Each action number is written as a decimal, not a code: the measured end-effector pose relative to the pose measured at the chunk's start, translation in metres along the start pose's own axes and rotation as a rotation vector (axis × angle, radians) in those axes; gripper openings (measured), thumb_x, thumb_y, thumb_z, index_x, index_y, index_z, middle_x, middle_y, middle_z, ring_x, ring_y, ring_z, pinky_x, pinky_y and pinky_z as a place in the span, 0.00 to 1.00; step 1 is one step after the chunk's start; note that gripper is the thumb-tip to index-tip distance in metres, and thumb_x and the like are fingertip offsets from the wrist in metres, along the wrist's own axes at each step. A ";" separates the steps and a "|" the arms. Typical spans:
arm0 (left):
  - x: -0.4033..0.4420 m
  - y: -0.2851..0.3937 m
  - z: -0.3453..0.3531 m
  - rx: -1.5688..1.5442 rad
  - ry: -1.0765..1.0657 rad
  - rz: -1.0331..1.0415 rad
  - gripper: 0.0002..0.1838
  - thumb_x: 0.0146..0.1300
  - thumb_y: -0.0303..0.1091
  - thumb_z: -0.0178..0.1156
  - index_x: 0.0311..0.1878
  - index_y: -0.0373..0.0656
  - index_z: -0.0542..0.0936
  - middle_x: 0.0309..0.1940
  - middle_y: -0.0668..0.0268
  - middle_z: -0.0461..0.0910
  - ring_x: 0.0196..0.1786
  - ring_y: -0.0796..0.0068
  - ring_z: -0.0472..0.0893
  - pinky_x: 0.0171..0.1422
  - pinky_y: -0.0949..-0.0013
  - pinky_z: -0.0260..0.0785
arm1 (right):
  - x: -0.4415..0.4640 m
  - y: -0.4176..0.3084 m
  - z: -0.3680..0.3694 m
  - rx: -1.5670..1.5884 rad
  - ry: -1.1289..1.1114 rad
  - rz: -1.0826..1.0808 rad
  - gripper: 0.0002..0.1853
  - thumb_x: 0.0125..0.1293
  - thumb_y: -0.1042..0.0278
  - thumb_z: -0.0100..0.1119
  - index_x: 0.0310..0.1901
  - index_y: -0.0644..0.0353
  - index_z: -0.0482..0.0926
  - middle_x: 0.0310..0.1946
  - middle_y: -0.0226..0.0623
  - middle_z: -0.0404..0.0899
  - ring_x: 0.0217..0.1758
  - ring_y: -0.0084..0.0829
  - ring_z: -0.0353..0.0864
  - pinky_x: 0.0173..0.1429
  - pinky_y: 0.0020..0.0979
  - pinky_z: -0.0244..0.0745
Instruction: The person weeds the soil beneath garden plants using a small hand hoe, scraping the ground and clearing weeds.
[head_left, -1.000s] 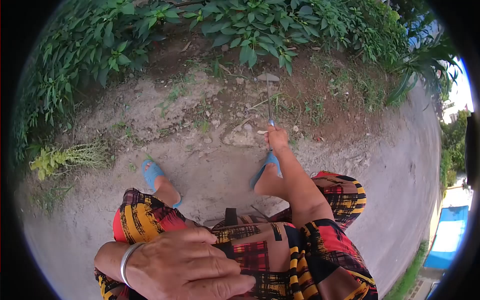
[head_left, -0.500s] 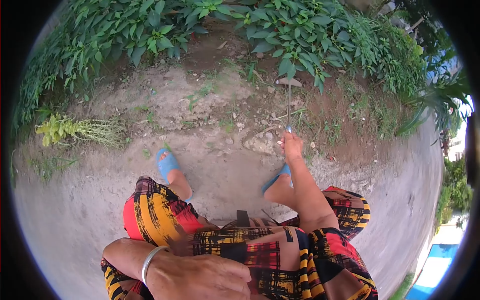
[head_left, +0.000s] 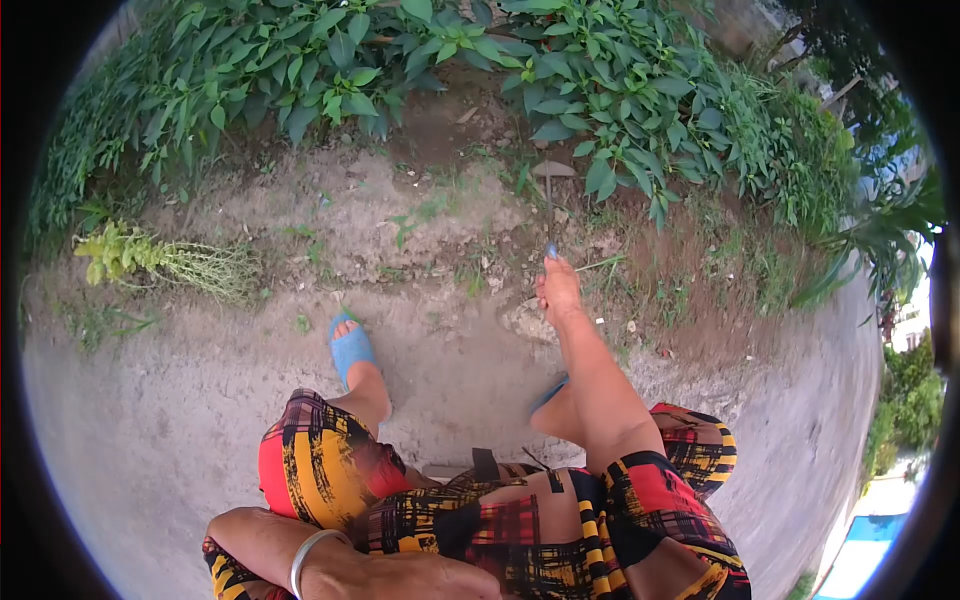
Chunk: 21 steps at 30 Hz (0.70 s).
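My right hand point(head_left: 560, 288) is closed around the handle of a small hand hoe point(head_left: 549, 208). The hoe has a thin metal shaft and a narrow crosswise blade at its far end. That blade is at the soil beside the leafy plants point(head_left: 630, 110); whether it touches the ground I cannot tell. Low in the view, my left hand point(head_left: 400, 578) lies across my lap, with a metal bangle point(head_left: 308, 560) on the wrist. The bottom edge of the view cuts off its fingers. Patterned red, yellow and black clothing point(head_left: 320, 455) covers my lap and knees.
An uprooted, pale yellow-green plant point(head_left: 165, 260) lies on the ground at left. Blue slippers point(head_left: 350, 350) are on my feet. Dense green plants line the far side. Small weeds point(head_left: 430, 208) and stones dot the dry soil. A pale smooth strip of ground point(head_left: 440, 345) runs nearer me.
My right hand and the hoe have shifted left and slightly farther away. My left hand has dropped lower in the view. The plants appear slightly shifted as the camera moved.
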<state>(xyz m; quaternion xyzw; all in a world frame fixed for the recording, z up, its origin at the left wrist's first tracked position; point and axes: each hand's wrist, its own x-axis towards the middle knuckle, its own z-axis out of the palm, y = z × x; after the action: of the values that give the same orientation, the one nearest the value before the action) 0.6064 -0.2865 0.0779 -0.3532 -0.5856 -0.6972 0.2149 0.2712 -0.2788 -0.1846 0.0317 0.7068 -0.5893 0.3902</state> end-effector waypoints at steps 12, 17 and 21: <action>0.003 0.006 -0.027 0.151 -0.053 -0.172 0.16 0.63 0.38 0.52 0.30 0.33 0.79 0.34 0.53 0.79 0.34 0.58 0.78 0.43 0.54 0.68 | 0.071 -0.054 0.044 0.005 0.086 -0.060 0.09 0.69 0.53 0.49 0.45 0.42 0.70 0.17 0.24 0.65 0.13 0.18 0.59 0.14 0.23 0.51; 0.013 -0.005 -0.046 0.165 -0.137 -0.191 0.14 0.59 0.37 0.54 0.28 0.33 0.79 0.34 0.51 0.77 0.33 0.57 0.76 0.43 0.53 0.67 | 0.113 -0.022 0.044 -0.204 -0.005 -0.126 0.09 0.69 0.52 0.48 0.47 0.40 0.69 0.17 0.22 0.65 0.13 0.18 0.59 0.15 0.23 0.51; 0.017 -0.005 -0.049 0.135 -0.101 -0.217 0.12 0.54 0.35 0.56 0.25 0.34 0.78 0.34 0.51 0.77 0.31 0.58 0.75 0.40 0.54 0.66 | 0.073 -0.028 0.044 -0.031 0.004 0.116 0.10 0.69 0.51 0.47 0.48 0.37 0.67 0.17 0.22 0.64 0.13 0.17 0.58 0.16 0.22 0.51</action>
<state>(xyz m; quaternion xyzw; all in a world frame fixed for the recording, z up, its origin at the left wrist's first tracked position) 0.5803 -0.3308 0.0839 -0.3071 -0.6761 -0.6567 0.1316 0.2286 -0.3553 -0.2054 0.0676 0.7136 -0.5545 0.4227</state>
